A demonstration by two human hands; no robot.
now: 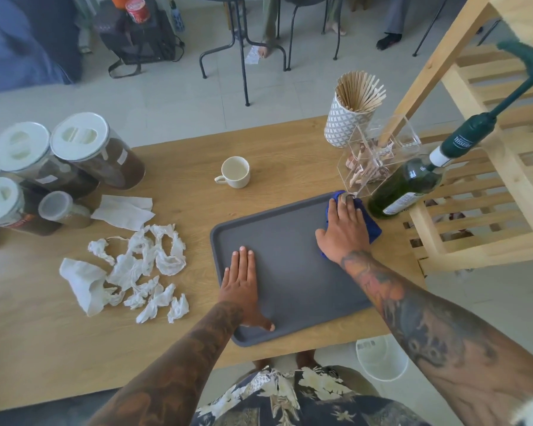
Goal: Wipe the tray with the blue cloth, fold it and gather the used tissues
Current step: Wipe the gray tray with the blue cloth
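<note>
Tray (290, 272) bears both flat hands: left (240, 284) bare, right (343, 229) pressing blue cloth (371, 232).

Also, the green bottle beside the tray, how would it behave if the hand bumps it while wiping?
The bottle is tall, narrow-based and carries a long pump on top, so it would probably tip rather than slide. It looks like glass, so likely heavy and breakable. The right hand, pressing the cloth, works close to it, so a bump seems possible.
</note>
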